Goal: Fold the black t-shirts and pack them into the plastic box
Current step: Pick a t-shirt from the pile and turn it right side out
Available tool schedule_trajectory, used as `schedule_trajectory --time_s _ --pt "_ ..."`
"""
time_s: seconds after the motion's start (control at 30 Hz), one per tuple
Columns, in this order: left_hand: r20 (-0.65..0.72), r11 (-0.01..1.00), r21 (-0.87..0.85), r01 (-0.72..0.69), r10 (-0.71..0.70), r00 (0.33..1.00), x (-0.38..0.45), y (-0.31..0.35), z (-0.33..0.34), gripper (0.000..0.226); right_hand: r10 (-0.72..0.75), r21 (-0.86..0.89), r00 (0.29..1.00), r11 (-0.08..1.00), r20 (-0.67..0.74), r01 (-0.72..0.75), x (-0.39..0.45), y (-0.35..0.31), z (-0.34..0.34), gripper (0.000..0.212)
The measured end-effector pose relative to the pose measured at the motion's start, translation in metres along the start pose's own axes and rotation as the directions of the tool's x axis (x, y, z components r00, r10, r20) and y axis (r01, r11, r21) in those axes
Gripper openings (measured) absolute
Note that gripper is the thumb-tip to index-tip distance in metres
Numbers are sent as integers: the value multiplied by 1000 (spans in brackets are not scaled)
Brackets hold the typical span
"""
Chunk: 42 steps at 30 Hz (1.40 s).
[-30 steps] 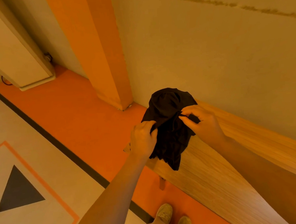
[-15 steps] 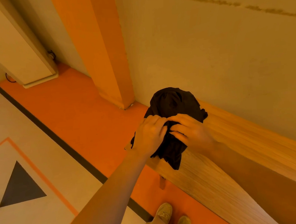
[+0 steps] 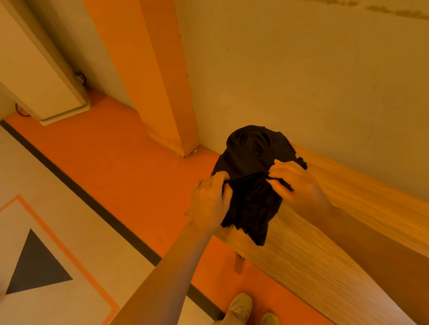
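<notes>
Soft matt cloth over grained wood, with painted surfaces all round you.

The black t-shirt you grip in your left hand and right hand is a thin, matt knit cloth, crumpled into soft folds with no sheen. Under it the table looks like light wood or wood-look laminate, smooth, with fine straight grain and a faint satin finish. The far wall is flat matt paint, slightly uneven, with a rough stained line near the top. The orange floor to your left is smooth and low-gloss. Your shoes at the near edge look like matt fabric or suede.
</notes>
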<state>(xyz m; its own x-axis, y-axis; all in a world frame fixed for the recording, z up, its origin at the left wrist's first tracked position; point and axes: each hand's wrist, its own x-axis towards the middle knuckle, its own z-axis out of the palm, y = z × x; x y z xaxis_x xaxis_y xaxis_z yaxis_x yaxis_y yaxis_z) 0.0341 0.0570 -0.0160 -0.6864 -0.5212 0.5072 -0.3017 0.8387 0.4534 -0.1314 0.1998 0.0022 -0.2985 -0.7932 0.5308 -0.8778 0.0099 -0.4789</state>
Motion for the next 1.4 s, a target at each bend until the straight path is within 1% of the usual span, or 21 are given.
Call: schedule_trajectory --time_s 0.1,0.17,0.27,0.37,0.5,0.6,0.67,0.73,0.8,0.9,1.0,1.07,1.17,1.3,1.4 --pt "-24 996 23 -92 92 995 0 -5 -3 25 51 -23 998 998 28 -51 -7 9 -1 15" --pt "-34 991 30 -132 133 990 0 -7 -3 28 62 -60 996 997 60 -58 -11 9 1 16" --pt "-11 983 -11 -185 185 983 5 -5 -1 28 8 -102 989 995 146 7 -7 -1 8 18" --pt "41 974 -47 -220 222 974 10 2 3 27 -14 -79 981 996 195 30 1 -12 20 14" --pt "49 985 -76 -155 159 986 9 -2 -4 29 38 -39 989 999 146 -33 4 -13 25 18" --pt "35 984 -60 -165 167 985 4 -12 -15 30 59 -26 991 998 118 -56 1 -9 18 25" --pt "31 984 -61 -167 169 985 1 -17 -21 30 69 -33 991 997 113 -66 -1 -5 14 20" --pt "36 988 -71 -137 139 990 -2 -22 -25 30 100 -38 989 995 105 -96 -3 -1 12 15" --pt "54 991 -88 -103 108 993 -4 -26 -25 30 129 -22 988 992 87 -128 -5 2 9 19" --pt "75 989 -116 -95 104 992 -7 -26 -24 28 118 -5 988 993 95 -118 -7 4 5 28" --pt "77 990 -113 -86 95 992 -4 -20 -24 30 104 -29 989 994 109 -101 -9 4 4 29" --pt "75 989 -125 -74 84 994 0 -16 -24 30 92 -45 991 995 93 -88 -8 2 2 30" --pt "95 980 -171 -103 121 988 10 -10 -26 26 51 -75 996 996 76 -46 -4 0 -2 27" --pt "105 964 -203 -173 197 975 28 5 -29 14 6 -100 996 995 89 3 4 -7 -13 27" --pt "104 947 -230 -225 254 962 49 14 -29 14 -5 -123 996 992 88 16 10 -9 -25 31"
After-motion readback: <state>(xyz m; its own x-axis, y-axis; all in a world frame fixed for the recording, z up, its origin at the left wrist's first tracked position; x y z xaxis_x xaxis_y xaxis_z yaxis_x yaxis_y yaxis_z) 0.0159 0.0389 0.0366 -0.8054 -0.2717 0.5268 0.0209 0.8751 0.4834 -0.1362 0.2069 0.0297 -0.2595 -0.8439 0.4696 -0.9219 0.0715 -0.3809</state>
